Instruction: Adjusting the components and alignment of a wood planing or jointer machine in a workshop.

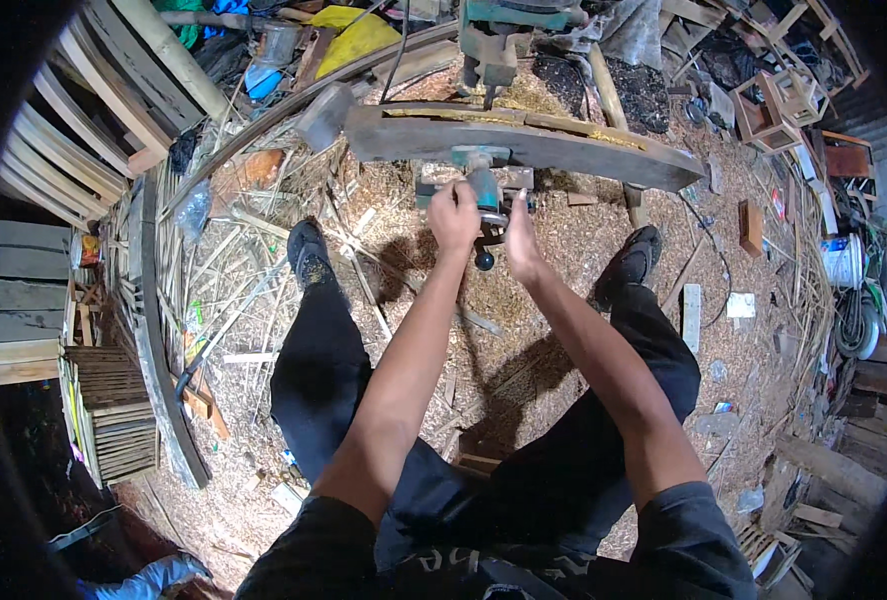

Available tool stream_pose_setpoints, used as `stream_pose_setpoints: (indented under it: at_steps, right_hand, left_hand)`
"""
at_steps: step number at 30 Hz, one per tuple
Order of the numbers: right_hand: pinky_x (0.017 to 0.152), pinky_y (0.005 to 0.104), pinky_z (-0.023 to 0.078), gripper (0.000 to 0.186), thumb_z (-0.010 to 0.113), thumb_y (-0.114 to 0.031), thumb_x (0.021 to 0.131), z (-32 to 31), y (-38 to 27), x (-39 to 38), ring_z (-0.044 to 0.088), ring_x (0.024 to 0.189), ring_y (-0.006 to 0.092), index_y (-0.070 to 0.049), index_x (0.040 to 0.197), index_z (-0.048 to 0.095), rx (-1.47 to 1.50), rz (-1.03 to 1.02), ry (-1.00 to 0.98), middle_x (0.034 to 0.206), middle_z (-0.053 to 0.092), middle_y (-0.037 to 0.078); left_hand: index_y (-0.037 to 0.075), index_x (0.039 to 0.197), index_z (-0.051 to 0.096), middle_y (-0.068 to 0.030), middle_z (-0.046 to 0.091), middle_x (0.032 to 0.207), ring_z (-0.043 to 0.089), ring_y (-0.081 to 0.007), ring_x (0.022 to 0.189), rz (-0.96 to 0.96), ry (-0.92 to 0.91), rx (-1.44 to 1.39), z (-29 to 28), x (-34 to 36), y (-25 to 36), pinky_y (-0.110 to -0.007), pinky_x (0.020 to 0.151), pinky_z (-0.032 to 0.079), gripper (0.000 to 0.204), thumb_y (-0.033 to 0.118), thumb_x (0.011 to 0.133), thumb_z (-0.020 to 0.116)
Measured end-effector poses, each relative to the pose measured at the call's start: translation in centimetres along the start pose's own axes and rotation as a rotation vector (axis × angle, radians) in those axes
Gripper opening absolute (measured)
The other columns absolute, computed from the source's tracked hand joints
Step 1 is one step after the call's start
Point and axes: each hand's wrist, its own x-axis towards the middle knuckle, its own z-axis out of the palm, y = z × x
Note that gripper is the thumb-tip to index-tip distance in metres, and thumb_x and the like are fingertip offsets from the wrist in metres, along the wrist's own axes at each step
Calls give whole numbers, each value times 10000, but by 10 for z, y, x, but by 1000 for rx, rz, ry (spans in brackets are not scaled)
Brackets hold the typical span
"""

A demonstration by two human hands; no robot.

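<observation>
- Head view: hands meet on a teal power tool (484, 188), likely an electric planer, set against the near edge of a curved wooden plank (524, 140).
- Left hand (454, 215) has its fingers wrapped shut around the tool's handle.
- Right hand (520, 240) lies along the tool's side, fingers together and nearly straight; whether they clamp it cannot be told.
- Black shoes (309, 255) stand apart on sawdust-covered ground (524, 340).
- White bucket (844, 262) stands far right, contents unseen; open wooden crates (779, 100) sit behind the plank, apparently holding nothing.
</observation>
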Motion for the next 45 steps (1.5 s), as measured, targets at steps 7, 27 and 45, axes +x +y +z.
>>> stream_pose_setpoints:
  at_steps: [7, 27, 45]
  right_hand:
    - [1185, 389, 70, 793, 42, -594, 976, 27, -61, -25, 106, 1454, 322, -12, 1495, 187, 55, -223, -199, 1568, 130, 193]
    - [1159, 387, 189, 745, 115, -572, 997, 22, -57, -18, 291, 1404, 300, -14, 1443, 326, 39, -284, -92, 1479, 355, 206]
    - [1088, 350, 288, 591, 299, -447, 1016, 6, 9, 6, 416, 1284, 261, -24, 1420, 378, -28, -140, -12, 1387, 454, 160]
  left_hand:
    - [9, 592, 499, -65, 485, 559, 459, -185, 542, -67, 160, -282, -22, 2, -73, -333, 522, 342, 385, 247, 869, 378]
    - [-3, 617, 535, -61, 522, 581, 496, -191, 564, -207, 141, -286, -15, -4, -36, -367, 563, 388, 385, 235, 901, 429]
    - [-44, 622, 559, -114, 542, 528, 510, -209, 504, -116, -6, -199, -19, -1, -27, -382, 537, 396, 424, 275, 902, 537]
